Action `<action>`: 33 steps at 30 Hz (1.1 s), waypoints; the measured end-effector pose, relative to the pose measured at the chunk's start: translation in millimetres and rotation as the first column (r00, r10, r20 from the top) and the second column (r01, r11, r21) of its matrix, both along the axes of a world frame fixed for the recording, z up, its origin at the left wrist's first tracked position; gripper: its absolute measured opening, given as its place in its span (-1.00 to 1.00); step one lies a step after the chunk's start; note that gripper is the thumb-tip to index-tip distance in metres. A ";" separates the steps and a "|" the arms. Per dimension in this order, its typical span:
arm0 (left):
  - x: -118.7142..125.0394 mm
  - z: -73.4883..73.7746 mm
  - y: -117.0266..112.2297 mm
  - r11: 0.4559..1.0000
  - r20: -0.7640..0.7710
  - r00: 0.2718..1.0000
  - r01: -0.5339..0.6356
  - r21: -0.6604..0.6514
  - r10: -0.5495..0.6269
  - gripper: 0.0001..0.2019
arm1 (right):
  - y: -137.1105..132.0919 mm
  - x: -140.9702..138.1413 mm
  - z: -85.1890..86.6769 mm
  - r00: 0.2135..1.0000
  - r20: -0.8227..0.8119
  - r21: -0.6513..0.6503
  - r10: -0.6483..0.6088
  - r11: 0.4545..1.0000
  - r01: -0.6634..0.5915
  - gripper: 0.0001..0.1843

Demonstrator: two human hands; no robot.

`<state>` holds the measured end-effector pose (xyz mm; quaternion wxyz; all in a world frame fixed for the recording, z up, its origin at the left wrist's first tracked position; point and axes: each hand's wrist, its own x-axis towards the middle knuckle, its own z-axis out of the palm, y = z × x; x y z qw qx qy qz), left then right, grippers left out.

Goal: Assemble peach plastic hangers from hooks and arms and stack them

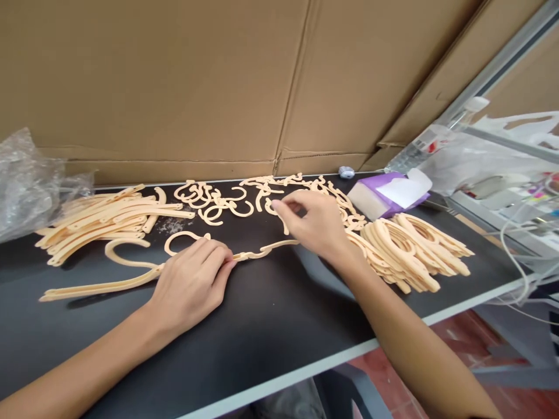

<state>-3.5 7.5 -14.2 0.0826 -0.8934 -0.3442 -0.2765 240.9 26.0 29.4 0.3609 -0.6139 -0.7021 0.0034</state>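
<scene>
My left hand (192, 276) is closed on a beige plastic clothes hanger part, pressing it near the black tabletop. A long arm (100, 287) and an open hook (120, 254) of it stick out to the left, and a thin wavy section (266, 249) extends right, toward my other wrist. Another rounded hook (177, 237) shows just behind the left knuckles. My right hand (312, 224) is over the far side of the table, thumb and fingers pinched at a small curved beige piece (283, 223) by the loose parts. The fingers partly hide that piece.
Long hanger arms (113, 218) lie heaped at left beside clear plastic wrap (28, 180). Loose hooks (212, 201) and small curved parts (323, 186) spread along the back. Stacked hangers (406, 250), a purple tissue pack (388, 192) and a bottle (423, 145) are at right.
</scene>
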 end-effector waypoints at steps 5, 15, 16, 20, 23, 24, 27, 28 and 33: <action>1.6 -1.9 -0.8 0.996 0.020 0.998 0.052 0.072 -0.054 -0.85 | 6.9 26.6 8.7 0.941 0.283 -0.195 -0.186 0.949 0.246 -0.75; 2.8 -3.7 -1.1 0.988 0.039 0.988 0.148 0.034 -0.149 -0.82 | 10.3 23.1 -21.7 0.924 0.371 -0.231 0.097 0.973 -0.009 -0.75; 2.8 -3.4 -1.0 0.988 0.038 0.988 0.152 0.026 -0.153 -0.83 | 10.3 21.8 -22.5 0.924 0.372 -0.224 0.090 0.975 -0.005 -0.76; 2.7 -1.7 -1.9 0.979 0.036 0.978 0.206 -0.012 -0.205 -0.81 | 10.8 18.0 -22.9 0.933 0.359 -0.183 0.017 0.982 0.052 -0.79; 2.4 0.2 -4.0 0.947 0.042 0.948 0.318 -0.048 -0.317 -0.79 | 11.7 14.2 -25.1 0.935 0.349 -0.185 -0.059 0.974 0.131 -0.77; 2.3 0.9 -4.7 0.935 0.045 0.936 0.351 -0.056 -0.349 -0.79 | 12.1 12.9 -26.4 0.936 0.344 -0.189 -0.071 0.971 0.144 -0.77; 1.8 2.5 -6.6 0.913 0.055 0.914 0.404 -0.060 -0.401 -0.80 | 13.7 11.0 -30.9 0.943 0.322 -0.182 -0.089 0.971 0.154 -0.79; 1.8 2.8 -6.9 0.908 0.063 0.910 0.414 -0.059 -0.410 -0.80 | 14.5 11.4 -32.1 0.945 0.314 -0.177 -0.093 0.972 0.154 -0.78; 3.0 3.0 -6.8 0.907 0.062 0.909 0.416 -0.059 -0.413 -0.80 | 18.1 15.5 -30.7 0.964 0.240 -0.143 -0.115 0.978 0.152 -0.84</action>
